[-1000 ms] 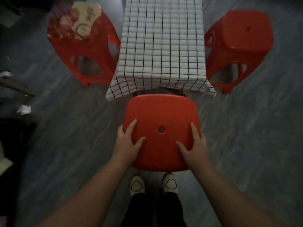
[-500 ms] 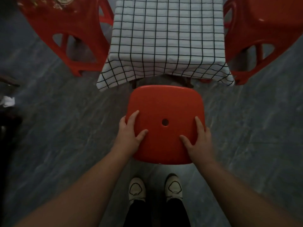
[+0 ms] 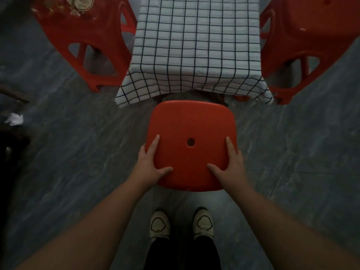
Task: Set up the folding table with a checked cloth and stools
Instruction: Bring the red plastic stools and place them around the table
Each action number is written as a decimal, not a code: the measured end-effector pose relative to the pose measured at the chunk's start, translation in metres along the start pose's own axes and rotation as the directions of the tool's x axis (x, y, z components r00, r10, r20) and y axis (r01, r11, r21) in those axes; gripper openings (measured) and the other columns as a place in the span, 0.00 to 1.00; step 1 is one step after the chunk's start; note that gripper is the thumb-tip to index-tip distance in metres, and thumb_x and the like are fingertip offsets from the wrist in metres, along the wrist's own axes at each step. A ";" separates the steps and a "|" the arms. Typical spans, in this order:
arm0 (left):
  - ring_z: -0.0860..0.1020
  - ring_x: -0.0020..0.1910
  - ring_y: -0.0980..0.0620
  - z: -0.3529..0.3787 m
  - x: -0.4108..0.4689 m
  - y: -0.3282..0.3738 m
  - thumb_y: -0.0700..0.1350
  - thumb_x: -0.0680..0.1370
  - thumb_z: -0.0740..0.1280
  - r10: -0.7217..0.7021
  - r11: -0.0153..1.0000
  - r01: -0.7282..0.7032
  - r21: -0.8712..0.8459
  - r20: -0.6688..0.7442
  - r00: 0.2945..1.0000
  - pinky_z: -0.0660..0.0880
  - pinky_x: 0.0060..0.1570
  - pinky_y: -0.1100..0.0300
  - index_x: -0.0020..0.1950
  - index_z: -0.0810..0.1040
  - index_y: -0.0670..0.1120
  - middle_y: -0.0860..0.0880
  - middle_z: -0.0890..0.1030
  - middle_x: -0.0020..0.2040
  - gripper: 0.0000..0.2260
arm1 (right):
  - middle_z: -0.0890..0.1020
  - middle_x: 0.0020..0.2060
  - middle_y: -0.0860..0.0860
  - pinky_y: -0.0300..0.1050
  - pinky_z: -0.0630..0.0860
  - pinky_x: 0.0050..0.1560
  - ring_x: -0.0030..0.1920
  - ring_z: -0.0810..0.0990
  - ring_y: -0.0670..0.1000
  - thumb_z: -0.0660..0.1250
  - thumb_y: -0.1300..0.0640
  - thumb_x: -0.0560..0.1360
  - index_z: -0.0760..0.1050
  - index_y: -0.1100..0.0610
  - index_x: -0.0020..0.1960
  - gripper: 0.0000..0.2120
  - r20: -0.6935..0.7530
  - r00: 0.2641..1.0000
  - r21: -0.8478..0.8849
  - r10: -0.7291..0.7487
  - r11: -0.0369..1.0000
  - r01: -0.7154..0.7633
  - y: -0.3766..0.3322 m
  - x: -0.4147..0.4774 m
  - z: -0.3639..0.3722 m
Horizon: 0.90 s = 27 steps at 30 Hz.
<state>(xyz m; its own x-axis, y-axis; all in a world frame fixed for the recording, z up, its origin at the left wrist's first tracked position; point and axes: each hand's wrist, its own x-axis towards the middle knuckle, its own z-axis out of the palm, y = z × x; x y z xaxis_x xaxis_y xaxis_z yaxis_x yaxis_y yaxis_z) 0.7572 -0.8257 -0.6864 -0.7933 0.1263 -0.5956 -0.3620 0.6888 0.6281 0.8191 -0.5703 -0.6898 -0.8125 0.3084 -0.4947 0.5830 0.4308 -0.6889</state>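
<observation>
Head view: you are gripping the middle stool (image 3: pixel 191 121) by the two side rims of its seat. Your left hand (image 3: pixel 150 164) is clasping the left rim with its thumb and forefinger lying spread on top and the other fingers going over the edge out of sight. Your right hand (image 3: pixel 232 164) is doing the same on the right rim. The stool is standing at the near edge of the table, which is hidden under the checked cloth (image 3: pixel 194 45), and the seat's far rim is just short of the hanging hem. Two more red stools are flanking the table, a left stool (image 3: pixel 81 36) and a right stool (image 3: pixel 307 36). The middle stool's legs are hidden beneath its seat, so I cannot tell whether it is resting on the floor (image 3: pixel 78 152) or being carried. Judgement: as moulded plastic, it is probably handling light and stiff. Its glossy top may be slipping under your thumbs, so the rims are giving the surer hold. The centre hole (image 3: pixel 191 142) is offering a one-finger hold at best. The hem is soft and may be snagging if the seat goes under it.
</observation>
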 end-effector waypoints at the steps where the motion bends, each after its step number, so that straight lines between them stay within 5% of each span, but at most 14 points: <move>1: 0.60 0.76 0.45 0.000 -0.001 -0.002 0.49 0.69 0.79 0.004 1.000 -0.004 0.006 -0.004 1.000 0.65 0.70 0.50 0.77 0.47 0.70 0.48 0.50 0.79 0.50 | 0.55 0.76 0.49 0.55 0.69 0.67 0.72 0.64 0.54 0.76 0.49 0.71 0.43 0.32 0.77 0.50 0.001 1.000 0.006 -0.005 1.000 0.005 0.001 -0.001 0.000; 27: 0.61 0.74 0.50 0.045 -0.144 -0.077 0.47 0.69 0.79 0.068 0.997 -0.067 0.041 -0.026 0.997 0.60 0.67 0.62 0.80 0.51 0.62 0.46 0.56 0.77 0.49 | 0.55 0.76 0.50 0.49 0.67 0.68 0.73 0.63 0.52 0.76 0.49 0.71 0.46 0.37 0.79 0.48 -0.012 1.000 -0.018 -0.003 1.000 0.002 0.071 -0.154 0.024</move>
<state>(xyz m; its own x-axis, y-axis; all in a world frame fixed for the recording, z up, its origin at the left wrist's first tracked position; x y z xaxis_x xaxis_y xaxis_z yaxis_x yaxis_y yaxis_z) 0.9215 -0.8650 -0.6710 -0.8284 0.1544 -0.5384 -0.2875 0.7078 0.6453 0.9851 -0.6074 -0.6751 -0.8140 0.3176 -0.4864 0.5809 0.4467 -0.6804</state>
